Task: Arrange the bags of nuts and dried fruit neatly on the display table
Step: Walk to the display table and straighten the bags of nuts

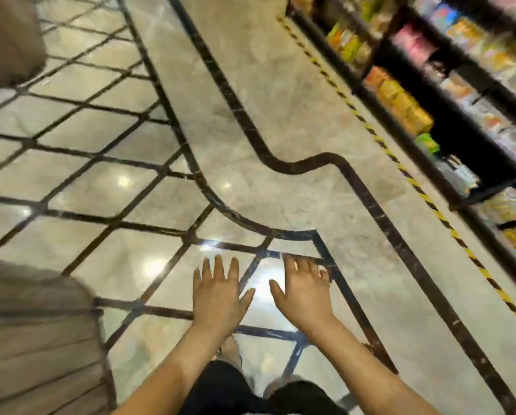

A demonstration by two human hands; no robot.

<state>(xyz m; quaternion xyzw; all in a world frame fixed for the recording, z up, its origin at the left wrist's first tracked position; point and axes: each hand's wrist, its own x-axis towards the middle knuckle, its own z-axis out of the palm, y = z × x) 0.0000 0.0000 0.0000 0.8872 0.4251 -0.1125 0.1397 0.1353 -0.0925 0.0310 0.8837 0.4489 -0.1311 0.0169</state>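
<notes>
Honestly, your shelves (pixel 448 94) at upper right are so blurred you can't tell whether those colourful packs are the nut bags. Both your left hand (pixel 217 292) and right hand (pixel 303 292) hang spread and empty, lower centre, over glossy marble floor (pixel 280 115) with dark inlay. Cloth-draped shapes (pixel 35 339) are cut off at left.

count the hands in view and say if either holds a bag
2. The left hand and the right hand are side by side, low in the middle, fingers spread over the tiled floor. Both are empty.
</notes>
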